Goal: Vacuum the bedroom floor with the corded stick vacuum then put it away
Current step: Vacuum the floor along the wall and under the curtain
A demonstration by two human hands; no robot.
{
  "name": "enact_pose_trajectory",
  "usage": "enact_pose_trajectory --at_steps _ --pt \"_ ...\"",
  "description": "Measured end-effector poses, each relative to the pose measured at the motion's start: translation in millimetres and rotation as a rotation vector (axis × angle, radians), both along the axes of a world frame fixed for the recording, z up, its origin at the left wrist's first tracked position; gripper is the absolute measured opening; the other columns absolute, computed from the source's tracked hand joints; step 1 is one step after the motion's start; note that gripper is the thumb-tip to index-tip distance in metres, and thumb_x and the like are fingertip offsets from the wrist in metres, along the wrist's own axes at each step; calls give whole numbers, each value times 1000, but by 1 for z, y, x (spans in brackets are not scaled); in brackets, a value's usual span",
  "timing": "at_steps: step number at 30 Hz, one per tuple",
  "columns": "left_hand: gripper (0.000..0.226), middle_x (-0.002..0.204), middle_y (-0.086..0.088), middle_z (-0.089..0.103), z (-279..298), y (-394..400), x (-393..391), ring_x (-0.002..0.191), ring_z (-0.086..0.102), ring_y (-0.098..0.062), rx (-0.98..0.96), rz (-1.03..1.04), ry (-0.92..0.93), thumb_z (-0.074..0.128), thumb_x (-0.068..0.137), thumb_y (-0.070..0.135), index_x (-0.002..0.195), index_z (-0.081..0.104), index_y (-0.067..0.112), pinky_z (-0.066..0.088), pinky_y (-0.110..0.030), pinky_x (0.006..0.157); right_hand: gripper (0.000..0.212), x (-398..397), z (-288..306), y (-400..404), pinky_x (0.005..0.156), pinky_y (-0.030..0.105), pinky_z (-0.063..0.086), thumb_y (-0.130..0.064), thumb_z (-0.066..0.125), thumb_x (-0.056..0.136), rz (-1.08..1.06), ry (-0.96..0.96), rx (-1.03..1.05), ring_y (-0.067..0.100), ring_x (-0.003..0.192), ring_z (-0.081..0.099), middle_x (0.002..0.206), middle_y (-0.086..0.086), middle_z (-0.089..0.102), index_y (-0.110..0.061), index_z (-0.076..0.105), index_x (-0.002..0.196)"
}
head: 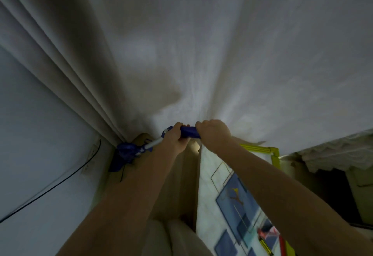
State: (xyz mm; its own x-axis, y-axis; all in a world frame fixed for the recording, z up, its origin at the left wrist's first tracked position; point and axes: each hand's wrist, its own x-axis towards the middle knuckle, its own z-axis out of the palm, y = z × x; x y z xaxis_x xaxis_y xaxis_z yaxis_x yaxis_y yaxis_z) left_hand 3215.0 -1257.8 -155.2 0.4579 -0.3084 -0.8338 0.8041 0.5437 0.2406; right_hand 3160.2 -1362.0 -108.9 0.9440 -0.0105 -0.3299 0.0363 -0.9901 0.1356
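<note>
I look steeply down into a room corner. The blue stick vacuum (129,152) stands in the corner between the wall and the curtain, its white tube rising to a blue handle (189,131). My left hand (177,137) grips the handle's lower part where it meets the tube. My right hand (214,134) grips the handle's upper end, just to the right. The vacuum's black cord (50,187) runs along the left wall toward a socket (91,152). The floor head is in shadow and hard to make out.
A pale curtain (201,54) fills the top and hangs close behind my hands. The left wall (30,134) is close. To the right lies a patterned mat or board (232,195) with a yellow frame (274,156), and a lace-edged cloth (333,154) over dark furniture.
</note>
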Motion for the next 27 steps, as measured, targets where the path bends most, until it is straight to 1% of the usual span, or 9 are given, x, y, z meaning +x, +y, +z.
enact_pose_trajectory --at_steps 2,4,6,8,11,14,17,21,27 --pt "9 90 -13 56 -3 7 -11 80 56 -20 33 -95 -10 52 93 -2 91 50 6 49 -33 94 25 -13 2 4 76 30 46 -15 55 93 -30 82 57 22 88 62 102 5 62 -13 54 117" --pt "11 88 -13 57 -6 20 -23 78 57 -20 73 -216 -33 54 90 -4 97 50 4 54 -33 78 27 -25 9 12 63 26 46 -12 58 88 -107 217 174 17 70 59 85 3 59 -10 56 114" --pt "11 86 -12 56 -3 41 -34 76 57 -20 126 -336 -64 55 90 -2 95 49 5 53 -33 62 29 -38 18 29 48 22 48 -6 58 86 -300 380 414 13 50 57 72 5 61 -4 55 115" --pt "9 86 -12 54 5 68 -44 76 55 -20 170 -402 -81 55 92 0 90 49 7 50 -33 59 34 -55 26 56 42 19 48 -4 55 89 -497 500 678 10 40 57 70 9 65 -1 49 122" --pt "14 79 -12 52 13 123 -56 70 52 -20 213 -501 -165 49 95 0 83 51 6 48 -32 61 36 -81 35 116 41 19 48 -7 55 93 -695 520 933 9 41 58 69 9 64 -1 42 126" --pt "21 72 -10 52 11 188 -69 64 52 -19 182 -593 -201 49 97 5 77 51 8 51 -30 51 17 -105 38 189 46 20 50 -8 54 94 -765 478 1012 13 49 57 70 7 59 -7 44 107" --pt "25 65 -7 54 10 251 -82 59 54 -17 203 -670 -217 51 98 9 73 51 10 48 -30 55 10 -127 38 265 49 22 52 -9 54 93 -864 440 1096 14 53 55 71 6 54 -12 45 91" --pt "15 68 -8 55 5 324 -108 64 53 -19 208 -751 -215 57 94 7 79 53 7 48 -31 65 9 -157 33 356 43 22 51 -10 53 95 -1006 429 1166 14 60 54 76 5 52 -12 45 98" --pt "12 70 -10 57 -4 378 -133 61 56 -20 285 -867 -273 57 95 6 83 54 6 51 -32 58 11 -190 12 428 40 20 49 -9 51 96 -1077 344 1209 14 56 54 76 4 52 -15 41 97"
